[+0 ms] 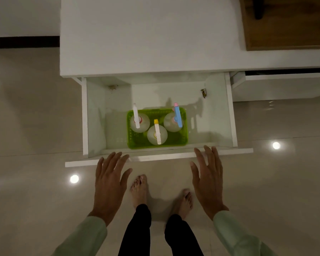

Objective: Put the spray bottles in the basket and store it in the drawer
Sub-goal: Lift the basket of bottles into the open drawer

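Observation:
A green plastic basket [175,142] stands inside the open white drawer [218,115], near its front panel. Three clear spray bottles stand upright in it: one with a white head [139,122], one with a yellow-tipped head [157,134], one with a blue and pink head [174,121]. My left hand [109,183] hovers flat with fingers spread just before the drawer's front panel [155,158]. My right hand [208,178] does the same on the right, fingertips over the panel's edge. Both hands hold nothing.
The drawer juts out of a white cabinet [146,37] over a glossy tiled floor. My bare feet [139,189] stand just before the drawer. A small dark scrap [203,93] lies in the drawer's back right corner. A second drawer [281,84] sits slightly open to the right.

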The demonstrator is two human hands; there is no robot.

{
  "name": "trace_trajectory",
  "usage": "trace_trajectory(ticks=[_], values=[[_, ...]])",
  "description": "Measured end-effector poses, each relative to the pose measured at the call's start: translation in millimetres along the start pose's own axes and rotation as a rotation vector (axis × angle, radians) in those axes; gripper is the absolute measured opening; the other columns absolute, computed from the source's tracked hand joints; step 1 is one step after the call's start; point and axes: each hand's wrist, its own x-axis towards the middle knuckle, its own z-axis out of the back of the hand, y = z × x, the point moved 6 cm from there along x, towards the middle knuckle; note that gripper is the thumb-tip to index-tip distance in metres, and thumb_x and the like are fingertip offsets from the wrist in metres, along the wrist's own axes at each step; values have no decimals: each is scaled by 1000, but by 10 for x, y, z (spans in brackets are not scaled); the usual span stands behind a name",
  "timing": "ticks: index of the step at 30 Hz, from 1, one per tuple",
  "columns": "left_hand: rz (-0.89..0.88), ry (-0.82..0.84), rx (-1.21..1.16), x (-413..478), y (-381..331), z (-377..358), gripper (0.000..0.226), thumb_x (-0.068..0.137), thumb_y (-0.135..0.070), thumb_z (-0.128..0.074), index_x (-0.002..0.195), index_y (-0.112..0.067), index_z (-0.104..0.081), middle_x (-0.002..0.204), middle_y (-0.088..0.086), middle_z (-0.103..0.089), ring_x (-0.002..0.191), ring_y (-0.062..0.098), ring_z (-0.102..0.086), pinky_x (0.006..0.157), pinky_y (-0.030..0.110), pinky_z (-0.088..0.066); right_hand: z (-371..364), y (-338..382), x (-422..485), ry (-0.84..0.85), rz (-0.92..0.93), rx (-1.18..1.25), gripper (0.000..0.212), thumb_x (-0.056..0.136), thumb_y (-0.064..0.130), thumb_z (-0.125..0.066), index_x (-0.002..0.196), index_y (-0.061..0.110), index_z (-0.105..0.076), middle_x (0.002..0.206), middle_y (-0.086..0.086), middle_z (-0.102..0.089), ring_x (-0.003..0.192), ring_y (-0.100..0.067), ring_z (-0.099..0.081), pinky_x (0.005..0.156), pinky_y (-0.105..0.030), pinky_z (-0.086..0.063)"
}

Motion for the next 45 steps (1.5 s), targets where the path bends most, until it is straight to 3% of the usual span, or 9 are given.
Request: trace_trajectory(ticks=[7, 20, 23, 26, 28, 31, 33, 40, 45], values=[[-143, -174, 96, 181, 61, 31, 24, 91, -23, -62, 111, -15, -74, 105, 4, -75, 99, 28, -66, 94, 44, -46, -24, -73, 222, -61, 103, -200, 24, 97, 25, -66, 120, 19, -70, 122, -8, -67, 121, -35, -60, 89, -51, -49], [-208, -187, 187, 601, 88, 126, 26, 89, -26, -64, 111, -17, -75, 108, 5, -77, 100, 29, -70, 93, 47, -46, 6, 19, 630, -84, 134, -284, 27, 91, 20, -73, 117, 21, -71, 117, -7, -69, 114, -33, -63, 83, -47, -48], [-173, -221, 196, 839, 54, 244, 33, 87, -28, -71, 117, -15, -72, 121, 10, -72, 113, 34, -64, 98, 50, -44, 73, 101, 870, -85, 146, -297, 29, 90, 21, -74, 119, 22, -73, 121, -10, -68, 115, -34, -62, 86, -47, -46], [-170, -256, 217, 1129, -5, 399, 61, 77, -30, -81, 132, -14, -61, 141, 15, -58, 132, 37, -51, 110, 51, -36, 154, 217, 1145, -128, 170, -269, 41, 87, 16, -77, 127, 18, -70, 131, -15, -63, 124, -38, -57, 95, -50, -47], [-175, -271, 211, 1336, -52, 503, 80, 73, -31, -84, 143, -13, -50, 151, 17, -46, 143, 37, -39, 119, 51, -27, 210, 330, 1341, -151, 212, -227, 56, 86, 9, -74, 140, 14, -59, 144, -20, -55, 137, -40, -48, 105, -55, -45], [-171, -276, 205, 1636, -130, 630, 103, 71, -31, -85, 155, -14, -28, 165, 17, -23, 154, 35, -17, 126, 46, -7, 259, 471, 1642, -126, 280, -195, 74, 91, 0, -63, 157, 16, -34, 164, -20, -28, 154, -39, -23, 120, -58, -30], [-171, -261, 218, 1849, -158, 683, 112, 71, -30, -85, 159, -15, -17, 168, 15, -12, 156, 33, -6, 128, 46, -3, 270, 515, 1859, -113, 308, -218, 81, 93, -1, -60, 161, 19, -21, 169, -17, -14, 158, -36, -9, 125, -57, -21], [-235, -141, 261, 2390, -202, 711, 93, 88, -23, -71, 160, -17, -12, 169, 14, -8, 157, 33, -4, 127, 51, -10, 248, 666, 2428, -145, 389, -300, 87, 95, -7, -56, 163, 21, -8, 171, -16, -2, 158, -36, 0, 128, -55, -7], [-229, -122, 239, 2573, -195, 702, 70, 97, -15, -60, 157, -20, -26, 167, 12, -20, 155, 35, -16, 125, 49, -18, 216, 734, 2643, -108, 387, -318, 87, 90, -14, -53, 162, 21, -18, 169, -19, -16, 157, -39, -14, 127, -55, -17]])
